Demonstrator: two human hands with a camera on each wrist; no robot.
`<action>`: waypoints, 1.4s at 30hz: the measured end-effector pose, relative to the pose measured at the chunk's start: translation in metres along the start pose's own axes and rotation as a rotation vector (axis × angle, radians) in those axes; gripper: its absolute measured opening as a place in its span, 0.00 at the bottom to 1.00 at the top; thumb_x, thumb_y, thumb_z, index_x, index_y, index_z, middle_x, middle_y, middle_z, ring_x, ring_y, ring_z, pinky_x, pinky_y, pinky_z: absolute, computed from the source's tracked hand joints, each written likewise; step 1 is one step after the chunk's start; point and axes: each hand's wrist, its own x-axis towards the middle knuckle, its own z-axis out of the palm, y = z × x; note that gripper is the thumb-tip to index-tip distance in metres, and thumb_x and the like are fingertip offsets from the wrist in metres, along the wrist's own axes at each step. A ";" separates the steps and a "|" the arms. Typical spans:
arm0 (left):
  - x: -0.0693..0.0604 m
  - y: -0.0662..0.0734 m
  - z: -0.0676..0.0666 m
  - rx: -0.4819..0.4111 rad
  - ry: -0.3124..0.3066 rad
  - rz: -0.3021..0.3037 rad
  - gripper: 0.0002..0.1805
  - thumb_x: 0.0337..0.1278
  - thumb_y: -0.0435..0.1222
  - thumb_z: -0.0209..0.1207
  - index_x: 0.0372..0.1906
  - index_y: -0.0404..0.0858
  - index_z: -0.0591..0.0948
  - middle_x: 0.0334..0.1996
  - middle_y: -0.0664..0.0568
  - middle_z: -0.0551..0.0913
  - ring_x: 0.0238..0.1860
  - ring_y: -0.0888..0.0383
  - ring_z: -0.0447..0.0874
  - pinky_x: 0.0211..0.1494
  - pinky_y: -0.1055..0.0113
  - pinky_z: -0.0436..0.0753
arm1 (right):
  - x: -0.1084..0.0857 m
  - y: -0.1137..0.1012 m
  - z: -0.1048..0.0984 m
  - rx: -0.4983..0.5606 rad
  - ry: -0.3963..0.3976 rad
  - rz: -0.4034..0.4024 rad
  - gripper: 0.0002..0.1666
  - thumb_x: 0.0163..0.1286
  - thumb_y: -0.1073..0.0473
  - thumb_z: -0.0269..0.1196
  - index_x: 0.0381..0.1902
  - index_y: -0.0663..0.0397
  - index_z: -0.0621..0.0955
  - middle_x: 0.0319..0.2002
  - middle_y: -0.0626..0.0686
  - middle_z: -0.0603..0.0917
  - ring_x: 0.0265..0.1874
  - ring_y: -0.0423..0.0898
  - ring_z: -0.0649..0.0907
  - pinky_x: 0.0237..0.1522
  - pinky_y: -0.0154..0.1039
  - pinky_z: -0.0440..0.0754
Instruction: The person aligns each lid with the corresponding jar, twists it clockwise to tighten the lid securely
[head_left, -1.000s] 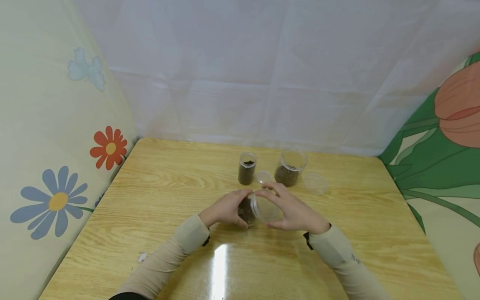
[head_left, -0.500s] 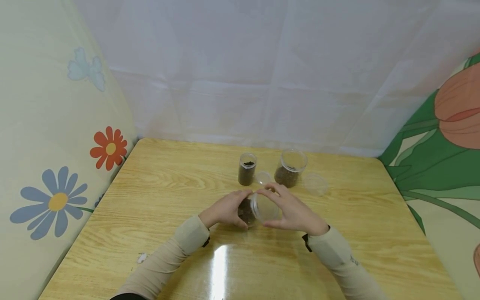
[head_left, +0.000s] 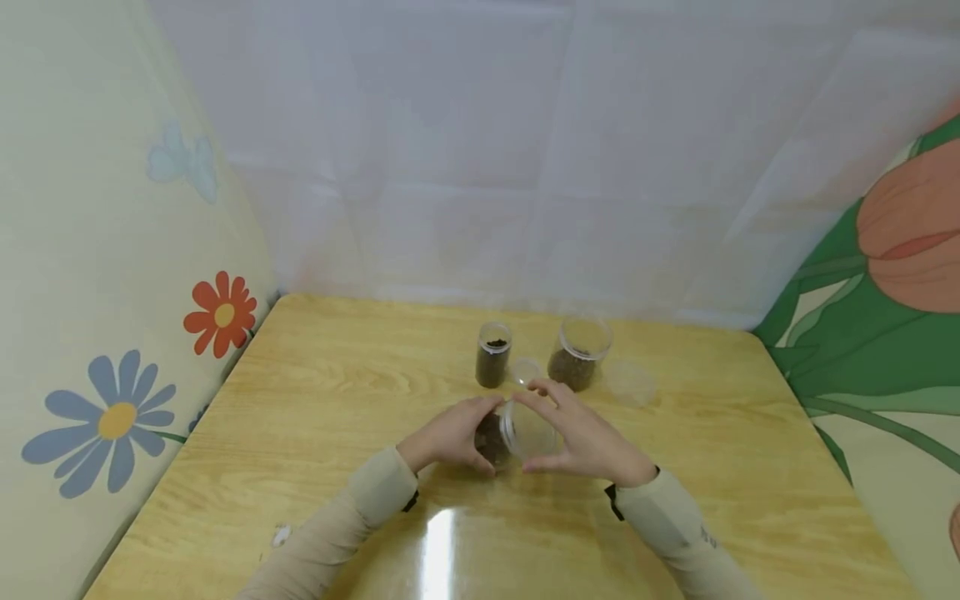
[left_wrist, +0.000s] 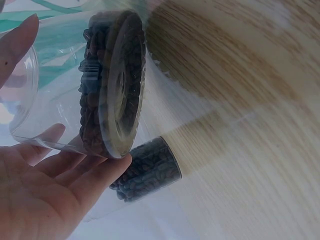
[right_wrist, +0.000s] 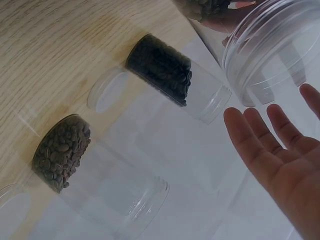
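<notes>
My left hand (head_left: 457, 432) grips a clear jar (left_wrist: 55, 107) with a layer of dark beans in its base. The jar leans so that its ringed mouth end points right. Around that end my right hand (head_left: 585, 437) is spread, index finger and thumb on either side of the clear ring (head_left: 508, 429). In the right wrist view the fingers (right_wrist: 287, 132) are extended beside the wide clear rim (right_wrist: 250, 55). Whether they touch it is hard to tell, and the right thumb is out of that view. Glare blurs whether a lid is on this mouth.
Behind the hands stand a narrow jar (head_left: 492, 362) of black bean-like pieces and a wider jar (head_left: 573, 368) of brown beans, both uncovered. A small clear lid (head_left: 527, 371) and a larger lid (head_left: 630, 383) lie beside them. A white scrap (head_left: 281, 534) lies front left.
The head view has tipped up slightly, so everything sits lower in it. My right thumb has shifted a little left along the clear end. The left hand's hold looks the same.
</notes>
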 end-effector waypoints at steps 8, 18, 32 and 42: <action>-0.001 -0.002 0.002 0.011 0.008 -0.002 0.53 0.24 0.43 0.76 0.64 0.35 0.62 0.56 0.46 0.72 0.56 0.51 0.69 0.60 0.57 0.68 | -0.001 -0.002 0.001 0.019 0.028 0.018 0.55 0.48 0.38 0.68 0.68 0.51 0.58 0.60 0.59 0.64 0.57 0.54 0.68 0.51 0.50 0.73; -0.002 -0.003 0.005 0.021 0.017 0.007 0.54 0.24 0.44 0.76 0.64 0.34 0.62 0.57 0.45 0.71 0.56 0.50 0.69 0.60 0.57 0.69 | -0.003 0.001 0.003 0.073 -0.014 -0.045 0.53 0.49 0.37 0.67 0.68 0.48 0.59 0.65 0.57 0.60 0.62 0.55 0.62 0.56 0.56 0.68; -0.002 -0.003 0.003 0.007 0.003 -0.010 0.55 0.25 0.43 0.76 0.65 0.33 0.60 0.61 0.44 0.67 0.60 0.49 0.66 0.61 0.57 0.67 | 0.003 0.003 0.000 0.008 -0.036 -0.183 0.50 0.42 0.54 0.75 0.63 0.55 0.66 0.63 0.58 0.62 0.61 0.57 0.63 0.55 0.59 0.66; -0.002 -0.003 0.003 0.010 0.011 -0.008 0.56 0.25 0.43 0.76 0.65 0.34 0.60 0.60 0.44 0.68 0.59 0.49 0.67 0.61 0.55 0.67 | 0.002 -0.002 -0.002 0.041 -0.049 -0.054 0.49 0.46 0.49 0.73 0.64 0.54 0.65 0.63 0.60 0.63 0.60 0.59 0.64 0.56 0.58 0.66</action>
